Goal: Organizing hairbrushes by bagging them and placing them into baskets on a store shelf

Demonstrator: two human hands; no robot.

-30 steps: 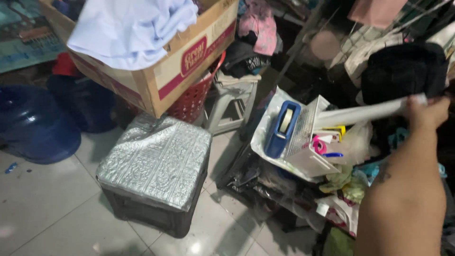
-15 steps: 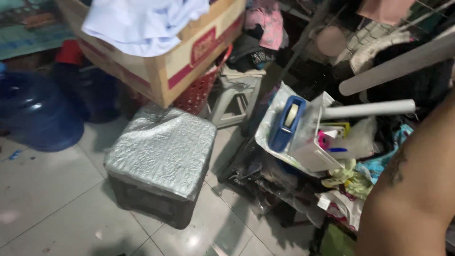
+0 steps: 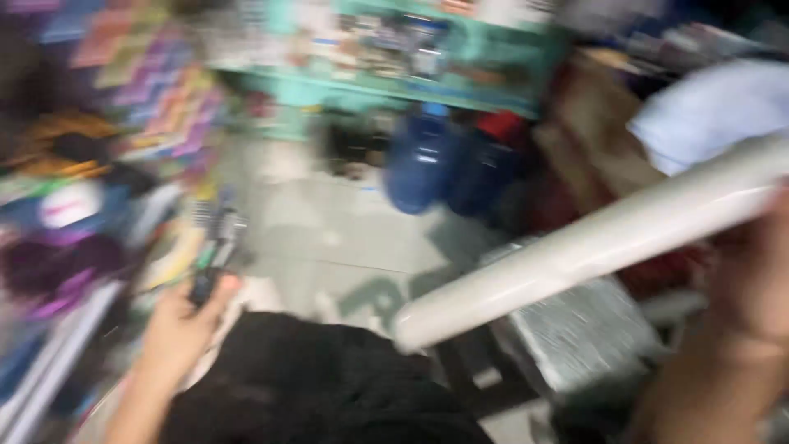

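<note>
**Long white roll in right hand, small dark item in left**

The white paper roll (image 3: pixel 592 247) runs as a diagonal from the right hand (image 3: pixel 752 279) at the frame's right edge down-left to its free end low in the middle. The right-hand fingers are wrapped around it near the upper end; blur hides the exact grip. Judged light, hollow and fairly stiff, but easy to dent or kink if squeezed. The surface looks smooth, so it may slip. Held that far out, the long free end will swing, and a hold nearer the middle would steady it.

The left hand (image 3: pixel 185 325) sits low left, fingers clenched on a small dark object (image 3: pixel 205 284), kind not readable.

Below the roll's free end is a dark garment (image 3: pixel 329 386). Just under the roll, right of its tip, is a grey-topped crate (image 3: pixel 583 337). Beyond the tip, two blue water jugs (image 3: pixel 423 164) stand on the pale tiled floor (image 3: pixel 329 222). A teal shelf (image 3: pixel 394 49) runs behind them. Colourful hanging goods (image 3: pixel 107 164) crowd close beside the left hand. White cloth (image 3: pixel 707 107) lies above the right hand.

Open room is only the floor strip in the middle, with clutter on both sides.
</note>
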